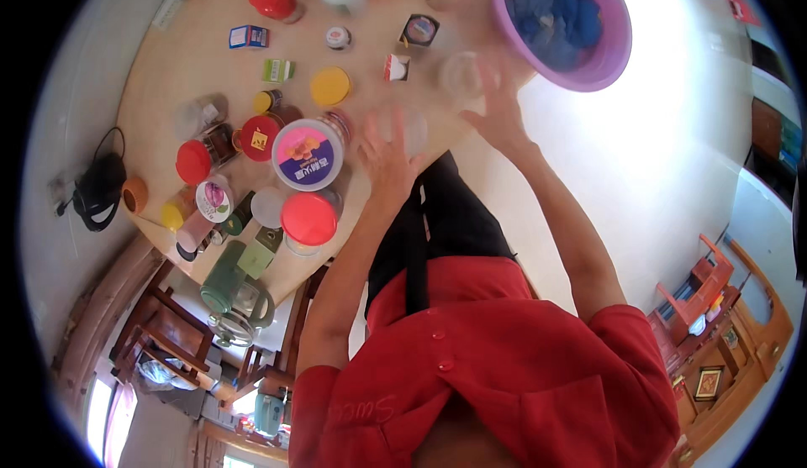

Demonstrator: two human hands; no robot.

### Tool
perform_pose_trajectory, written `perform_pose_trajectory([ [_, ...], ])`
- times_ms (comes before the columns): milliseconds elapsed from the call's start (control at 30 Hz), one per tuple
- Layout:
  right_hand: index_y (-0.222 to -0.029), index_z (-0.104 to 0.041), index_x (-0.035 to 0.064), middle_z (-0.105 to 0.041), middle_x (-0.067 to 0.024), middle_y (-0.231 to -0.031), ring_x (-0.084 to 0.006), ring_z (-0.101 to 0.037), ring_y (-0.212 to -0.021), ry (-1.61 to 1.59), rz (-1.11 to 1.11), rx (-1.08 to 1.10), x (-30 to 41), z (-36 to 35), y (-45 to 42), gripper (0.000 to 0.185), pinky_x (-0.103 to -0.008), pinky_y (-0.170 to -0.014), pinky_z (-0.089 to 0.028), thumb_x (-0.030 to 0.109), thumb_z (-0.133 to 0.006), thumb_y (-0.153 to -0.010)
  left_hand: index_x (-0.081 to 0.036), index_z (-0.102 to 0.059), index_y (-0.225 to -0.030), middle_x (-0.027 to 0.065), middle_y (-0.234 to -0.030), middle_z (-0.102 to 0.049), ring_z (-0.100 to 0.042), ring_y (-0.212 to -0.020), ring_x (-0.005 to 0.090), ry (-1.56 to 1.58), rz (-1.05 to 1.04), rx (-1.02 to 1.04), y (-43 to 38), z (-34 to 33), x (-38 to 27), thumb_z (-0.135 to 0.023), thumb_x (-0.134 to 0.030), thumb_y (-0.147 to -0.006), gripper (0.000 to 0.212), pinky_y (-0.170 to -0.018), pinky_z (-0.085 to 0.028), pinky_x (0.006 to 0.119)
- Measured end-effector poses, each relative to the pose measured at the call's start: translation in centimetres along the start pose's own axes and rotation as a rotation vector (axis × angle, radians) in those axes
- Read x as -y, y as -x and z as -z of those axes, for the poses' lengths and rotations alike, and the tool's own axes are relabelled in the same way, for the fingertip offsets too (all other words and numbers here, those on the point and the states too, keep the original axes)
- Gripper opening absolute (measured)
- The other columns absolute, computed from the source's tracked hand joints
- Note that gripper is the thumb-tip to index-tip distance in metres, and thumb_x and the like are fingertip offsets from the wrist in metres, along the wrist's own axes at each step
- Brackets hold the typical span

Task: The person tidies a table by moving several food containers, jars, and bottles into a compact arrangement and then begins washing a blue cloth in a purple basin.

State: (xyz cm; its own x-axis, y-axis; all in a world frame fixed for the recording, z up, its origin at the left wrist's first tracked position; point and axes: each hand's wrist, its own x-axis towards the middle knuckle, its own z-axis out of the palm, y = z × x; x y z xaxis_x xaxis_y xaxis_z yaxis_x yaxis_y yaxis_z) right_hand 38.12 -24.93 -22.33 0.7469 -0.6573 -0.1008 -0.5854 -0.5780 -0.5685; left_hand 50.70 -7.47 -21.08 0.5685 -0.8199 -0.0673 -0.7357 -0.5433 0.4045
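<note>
My left hand (388,156) is at the table's near edge with its fingers spread, against or just beside a clear round container (411,131). Blur hides whether it grips the container. Farther right, my right hand (507,118) has its thumb held away from the fingers. Its blurred fingertips are beside a second clear container (462,76), and I see no firm hold. To the left of my left hand stands a tub with a pink and purple lid (307,155). A yellow lid (330,86) and a small red and white box (397,68) lie beyond the hands.
A purple basin (615,46) holding blue cloth is at the table's right edge. Several red-lidded jars, including one nearby (309,218), crowd the left side of the wooden table (365,46). A green pitcher (224,276) stands at the left edge, near a wooden chair (164,335).
</note>
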Motion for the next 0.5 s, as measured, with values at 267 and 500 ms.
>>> perform_pose_trajectory([
  [267, -0.123, -0.045, 0.0029, -0.048, -0.024, -0.117, -0.0395, -0.047, -0.109, 0.064, -0.63, 0.257, -14.1, -5.1, 17.6, 0.056, -0.0443, -0.092, -0.041, 0.022, -0.068, -0.076, -0.003, -0.049, -0.118, 0.0164, -0.116, -0.045, -0.044, -0.107, 0.0331, 0.299, -0.327, 0.171, 6.0, -3.5, -2.2, -0.071, -0.012, -0.067, 0.057, -0.085, -0.038, 0.044],
  [500, -0.113, -0.055, 0.008, -0.059, -0.0226, -0.097, -0.0371, -0.057, -0.095, 0.083, -0.696, 0.779, -19.5, -10.8, 30.0, 0.041, -0.0425, -0.082, -0.047, 0.026, -0.063, -0.077, 0.002, -0.05, -0.102, 0.0179, -0.114, -0.046, -0.045, -0.112, 0.0354, 0.108, -0.555, 0.246, 0.1, -10.1, -4.5, -0.058, -0.007, -0.072, 0.033, -0.087, -0.042, 0.042],
])
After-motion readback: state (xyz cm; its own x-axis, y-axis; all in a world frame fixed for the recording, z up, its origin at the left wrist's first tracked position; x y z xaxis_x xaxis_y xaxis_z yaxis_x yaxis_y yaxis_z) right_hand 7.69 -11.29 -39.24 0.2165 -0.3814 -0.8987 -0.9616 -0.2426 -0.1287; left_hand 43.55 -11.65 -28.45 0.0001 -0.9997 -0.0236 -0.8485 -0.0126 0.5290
